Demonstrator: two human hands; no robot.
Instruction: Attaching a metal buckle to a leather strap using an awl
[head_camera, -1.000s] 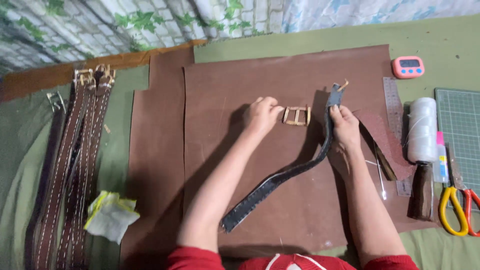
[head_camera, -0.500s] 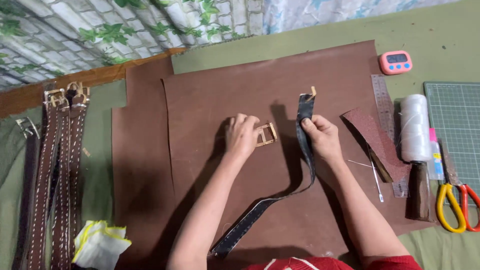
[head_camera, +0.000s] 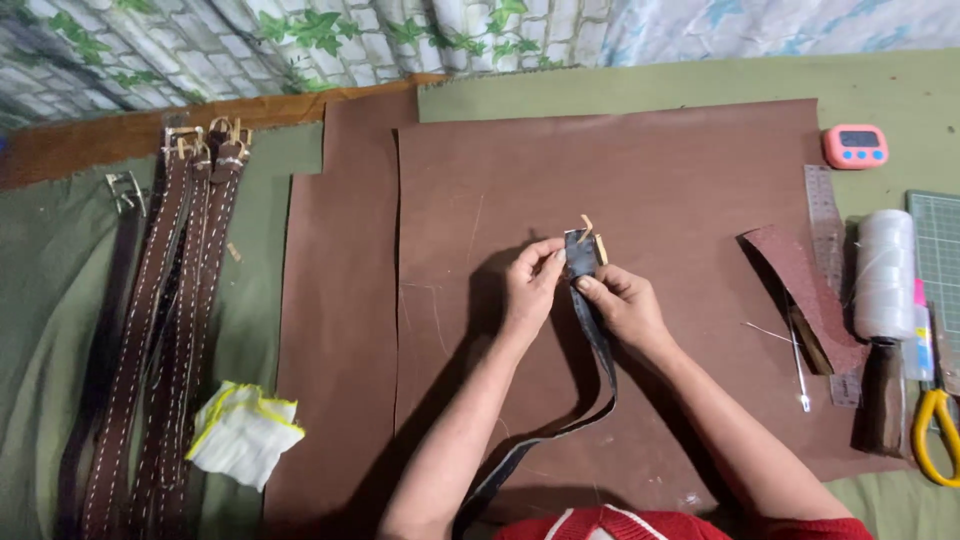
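Dark belt strap (head_camera: 597, 345) end with buckle (head_camera: 590, 238), pinched by left hand (head_camera: 530, 290), right hand (head_camera: 625, 305) fingers

Leather workshop, brown hides (head_camera: 640, 180), stitched belts (head_camera: 165, 320), thread spool (head_camera: 885, 275)

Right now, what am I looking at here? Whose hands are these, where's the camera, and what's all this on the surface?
There is no machine: a person works bare-handed, filmed by a camera on their head looking down. The left hand and right hand together pinch the end of a dark strap with a brass buckle at its tip. Below lies a brown leather sheet. At left lie stitched belts and a folded cloth; at right, a thread spool, ruler, yellow scissors and pink timer.
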